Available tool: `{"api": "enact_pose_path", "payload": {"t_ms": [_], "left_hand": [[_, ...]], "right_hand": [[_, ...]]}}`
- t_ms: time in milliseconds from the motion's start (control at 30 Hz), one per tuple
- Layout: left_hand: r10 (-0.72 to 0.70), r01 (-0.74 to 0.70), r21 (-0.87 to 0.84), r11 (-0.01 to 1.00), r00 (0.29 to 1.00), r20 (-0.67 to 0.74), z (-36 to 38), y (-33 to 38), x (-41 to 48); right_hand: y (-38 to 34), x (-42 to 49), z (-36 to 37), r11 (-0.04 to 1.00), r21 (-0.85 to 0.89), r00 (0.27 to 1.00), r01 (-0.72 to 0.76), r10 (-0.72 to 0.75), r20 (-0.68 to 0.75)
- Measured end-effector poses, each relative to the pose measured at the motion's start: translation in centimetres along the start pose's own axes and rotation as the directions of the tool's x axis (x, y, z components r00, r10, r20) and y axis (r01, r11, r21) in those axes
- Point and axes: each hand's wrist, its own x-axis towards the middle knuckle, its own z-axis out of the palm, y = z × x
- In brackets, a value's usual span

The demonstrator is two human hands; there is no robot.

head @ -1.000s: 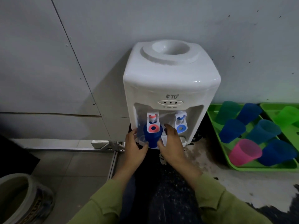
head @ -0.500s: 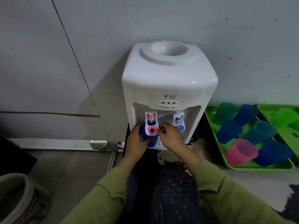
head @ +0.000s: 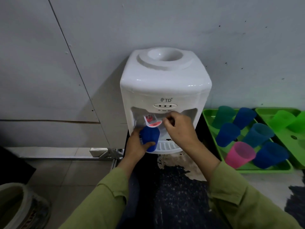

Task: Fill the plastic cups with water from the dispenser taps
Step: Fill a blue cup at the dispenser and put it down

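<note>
Head view: a white, glossy plastic dispenser point(head: 165, 86) with rounded corners and a round recess on top stands against a pale, speckled wall point(head: 148, 22). Its front alcove holds the red tap point(head: 152, 122), whose flat lever is tilted up toward the horizontal. The left hand point(head: 137, 147) is clamped around a blue cup point(head: 149, 138), a smooth tapered plastic cup held just below the red tap, above the ribbed white drip tray point(head: 166, 146). The right hand point(head: 179, 128) has its fingers curled together at the right edge of the tap lever, touching it; whether water is flowing cannot be determined. Both forearms wear olive-green fabric sleeves. To the right of the dispenser, a green tray point(head: 264, 170) with a raised rim holds translucent cups lying on their sides: blue, teal and one pink cup point(head: 239, 154). A second green tray point(head: 280, 111) lies beside it at the frame edge. Left of the dispenser, the tiled floor point(head: 66, 171) is open up to a round vessel point(head: 19, 207) in the lower left corner.
</note>
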Motion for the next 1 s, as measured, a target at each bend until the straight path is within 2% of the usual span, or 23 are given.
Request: {"api": "enact_pose_path", "payload": {"t_ms": [100, 167, 233, 433, 667, 1000], "left_hand": [[-0.017, 0.017, 0.008, 1.0, 1.0, 0.0, 0.1, -0.1, 0.2], [-0.025, 0.025, 0.022, 0.999, 1.0, -0.001, 0.1, -0.2, 0.3], [-0.044, 0.044, 0.028, 0.999, 0.999, 0.006, 0.1, -0.3, 0.4], [-0.097, 0.097, 0.031, 0.995, 0.995, 0.008, 0.2, -0.2, 0.8], [-0.073, 0.074, 0.064, 0.995, 0.997, -0.015, 0.2, -0.1, 0.7], [-0.078, 0.079, 0.037, 0.996, 0.997, -0.019, 0.2, 0.3, 0.5]], "right_hand": [[-0.2, -0.7, -1.0, 0.966, -0.119, 0.944, 0.23, -0.251, -0.212], [-0.1, -0.6, -1.5, 0.923, -0.25, 0.878, 0.293, -0.363, -0.311], [0.1, 0.1, -1.9, 0.897, -0.303, 0.833, 0.323, -0.421, -0.358], [0.9, 1.6, -2.3, 0.859, -0.406, 0.87, 0.312, -0.43, -0.24], [1.7, 2.1, -1.5, 0.847, -0.42, 0.827, 0.327, -0.471, -0.306], [2.0, 2.4, -1.1, 0.843, -0.421, 0.804, 0.334, -0.488, -0.34]]}}
